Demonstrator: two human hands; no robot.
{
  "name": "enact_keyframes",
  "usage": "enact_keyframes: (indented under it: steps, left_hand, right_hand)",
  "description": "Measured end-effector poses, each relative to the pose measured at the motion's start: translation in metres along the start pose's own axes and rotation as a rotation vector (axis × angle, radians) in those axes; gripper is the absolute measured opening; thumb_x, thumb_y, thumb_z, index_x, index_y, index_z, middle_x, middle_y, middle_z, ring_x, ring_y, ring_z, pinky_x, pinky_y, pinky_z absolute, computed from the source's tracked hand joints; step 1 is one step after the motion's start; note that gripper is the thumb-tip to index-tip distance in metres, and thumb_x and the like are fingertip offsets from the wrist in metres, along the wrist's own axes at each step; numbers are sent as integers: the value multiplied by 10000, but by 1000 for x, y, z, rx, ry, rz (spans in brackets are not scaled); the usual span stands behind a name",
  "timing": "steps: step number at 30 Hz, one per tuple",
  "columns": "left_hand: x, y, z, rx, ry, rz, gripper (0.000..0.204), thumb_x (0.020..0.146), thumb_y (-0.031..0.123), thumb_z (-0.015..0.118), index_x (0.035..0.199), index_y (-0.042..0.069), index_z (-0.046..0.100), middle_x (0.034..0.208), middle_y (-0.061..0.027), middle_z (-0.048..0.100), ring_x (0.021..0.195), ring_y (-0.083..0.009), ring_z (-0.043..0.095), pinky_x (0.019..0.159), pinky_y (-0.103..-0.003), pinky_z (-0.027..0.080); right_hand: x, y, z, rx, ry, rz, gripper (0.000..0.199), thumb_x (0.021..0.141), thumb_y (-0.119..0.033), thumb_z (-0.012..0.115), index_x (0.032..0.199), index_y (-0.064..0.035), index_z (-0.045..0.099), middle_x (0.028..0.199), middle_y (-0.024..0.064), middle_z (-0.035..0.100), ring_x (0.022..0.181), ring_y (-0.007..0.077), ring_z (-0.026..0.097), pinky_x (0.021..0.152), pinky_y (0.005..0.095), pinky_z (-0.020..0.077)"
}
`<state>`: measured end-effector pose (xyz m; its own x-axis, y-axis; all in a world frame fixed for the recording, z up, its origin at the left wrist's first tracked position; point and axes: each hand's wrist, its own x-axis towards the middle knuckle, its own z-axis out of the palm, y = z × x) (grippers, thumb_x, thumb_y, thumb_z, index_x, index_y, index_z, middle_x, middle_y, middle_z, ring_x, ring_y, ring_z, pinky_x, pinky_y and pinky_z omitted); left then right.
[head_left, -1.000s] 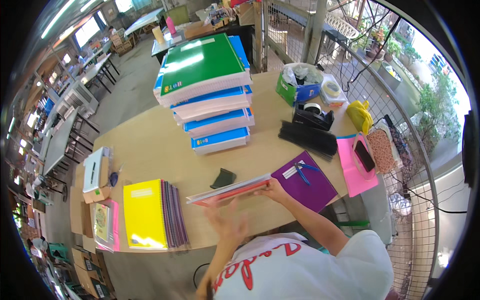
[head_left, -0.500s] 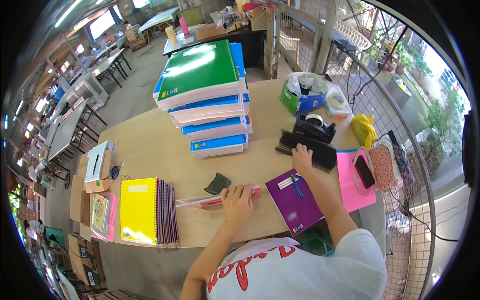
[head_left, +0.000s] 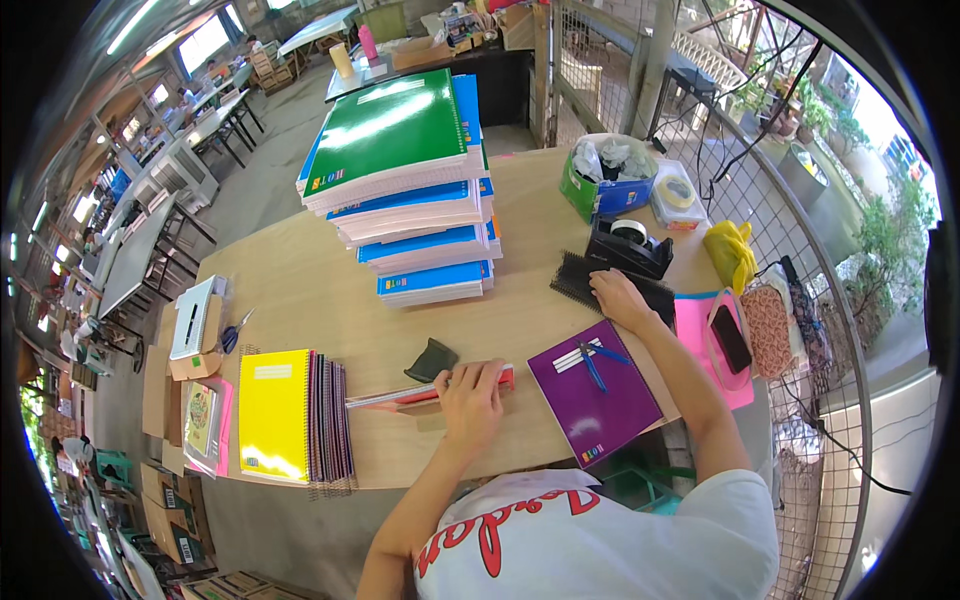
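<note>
My left hand (head_left: pixel 470 405) is closed over a sheaf of paper with red edges (head_left: pixel 410 397), held on its edge on the table. My right hand (head_left: pixel 622 297) curls its fingers on a pile of black spiral binding coils (head_left: pixel 572 280); whether it grips one coil or several cannot be seen. Between my arms lies a purple notebook (head_left: pixel 590 420) with blue-handled pliers (head_left: pixel 594 368) and white labels on top. A dark curved block (head_left: pixel 432 361) rests just beyond my left hand. To its left are spiral-bound notebooks, a yellow one (head_left: pixel 275 415) uppermost.
A tall stack of notebooks topped by a green one (head_left: pixel 390 135) stands at the back. Beyond the coils are a tape dispenser (head_left: pixel 628 248) and a round bin (head_left: pixel 605 180). A phone (head_left: pixel 732 338) lies on pink paper at right. Scissors (head_left: pixel 236 332) lie at left.
My right hand has shifted slightly right across the coils. My left hand still holds the paper upright, a little nearer. The whole view has tilted slightly.
</note>
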<state>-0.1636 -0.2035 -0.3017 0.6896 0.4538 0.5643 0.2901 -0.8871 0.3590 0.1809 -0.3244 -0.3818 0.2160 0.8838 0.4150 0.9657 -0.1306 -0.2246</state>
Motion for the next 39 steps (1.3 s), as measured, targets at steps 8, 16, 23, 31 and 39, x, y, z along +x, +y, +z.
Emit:
enact_keyframes:
  steps: [8,16,23,31,39]
  left_hand:
    - [-4,-11,-3,-74,24,-7,140,823,59,702,928,140,658,864,-4,655,821,-206,603,794,-378,372]
    - [-8,-9,-9,-154,3,31,170,804,41,712,926,147,656,853,6,650,800,-207,602,767,-375,370]
    - [-8,-11,-13,-168,-5,46,159,807,44,714,918,138,652,845,4,648,796,-210,601,758,-373,368]
    - [-4,-13,-13,-186,-26,47,148,812,42,707,916,133,654,849,6,653,801,-208,596,758,-372,366]
    - [-4,-12,-15,-208,-36,57,166,794,36,707,916,138,659,855,8,659,805,-204,599,765,-377,365]
  right_hand:
    - [38,-106,-72,117,-341,-6,342,862,-88,651,1201,-130,662,947,94,662,921,295,639,771,407,525]
    - [15,-178,-57,701,-154,47,188,820,-67,726,1002,-100,755,841,76,691,787,252,658,694,360,521]
    - [17,-185,-55,604,-40,-33,205,768,14,739,953,-73,751,899,60,707,860,235,657,749,351,519]
    - [16,-191,-47,797,-39,-6,181,746,41,740,905,-41,715,884,73,696,841,240,663,737,342,524]
    - [13,-185,-40,958,-254,63,232,756,61,725,967,-33,702,920,86,680,841,240,664,731,327,523]
